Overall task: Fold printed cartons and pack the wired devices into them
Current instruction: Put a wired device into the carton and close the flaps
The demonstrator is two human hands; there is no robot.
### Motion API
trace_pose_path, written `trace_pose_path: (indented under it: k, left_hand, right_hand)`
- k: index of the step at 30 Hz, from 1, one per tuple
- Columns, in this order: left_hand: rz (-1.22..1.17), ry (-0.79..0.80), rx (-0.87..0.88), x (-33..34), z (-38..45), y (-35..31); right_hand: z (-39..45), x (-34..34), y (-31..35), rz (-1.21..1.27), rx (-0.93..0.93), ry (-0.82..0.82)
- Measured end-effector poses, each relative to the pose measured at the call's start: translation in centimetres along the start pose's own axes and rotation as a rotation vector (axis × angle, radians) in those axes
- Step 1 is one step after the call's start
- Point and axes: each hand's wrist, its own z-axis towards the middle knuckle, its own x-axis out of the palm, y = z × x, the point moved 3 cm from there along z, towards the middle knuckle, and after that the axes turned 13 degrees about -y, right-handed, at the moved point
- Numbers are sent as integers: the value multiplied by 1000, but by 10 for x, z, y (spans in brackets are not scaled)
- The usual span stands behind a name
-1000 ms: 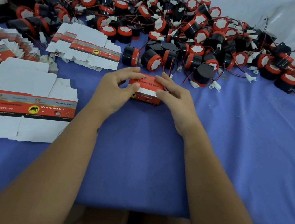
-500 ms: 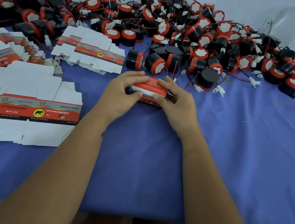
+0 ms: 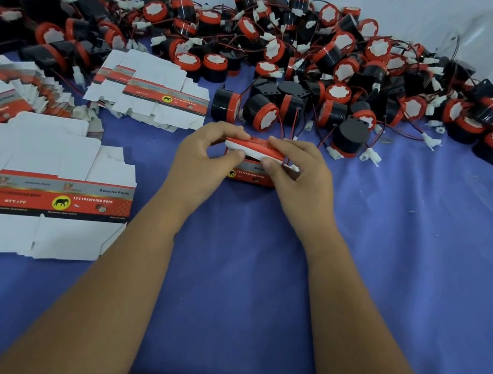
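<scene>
Head: both hands (image 3: 205, 155) pinch carton lid (image 3: 255, 148).

Work surface: table under blue-violet cloth (image 3: 385, 269), cloth lightly creased, small white scraps at right. Far edge: large heap of black-and-red wired devices (image 3: 305, 55) spanning full width, red-black leads and white connectors tangled among them. Left near: stack of flat printed carton blanks (image 3: 44, 199), white flaps, red band with elephant mark. Left middle: second stack of blanks (image 3: 151, 91). Far left: fanned stack of blanks (image 3: 5, 89). Centre: one folded carton (image 3: 250, 174) resting on cloth, just before heap.
</scene>
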Motion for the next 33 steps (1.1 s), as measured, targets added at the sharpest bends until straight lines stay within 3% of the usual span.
trace_pose_path:
  k: [10,16,33]
  left_hand:
    - [-102,-19,-80,-1,1,2]
    - [-87,-21,-90,-1,-1,1]
    - [-49,58,-68,-3,-5,-1]
  right_hand:
    - [-1,-1,-4,149,147,-52]
    - [-3,-3,0,130,63,-75]
    - [-4,-7,-3,168,114,-145]
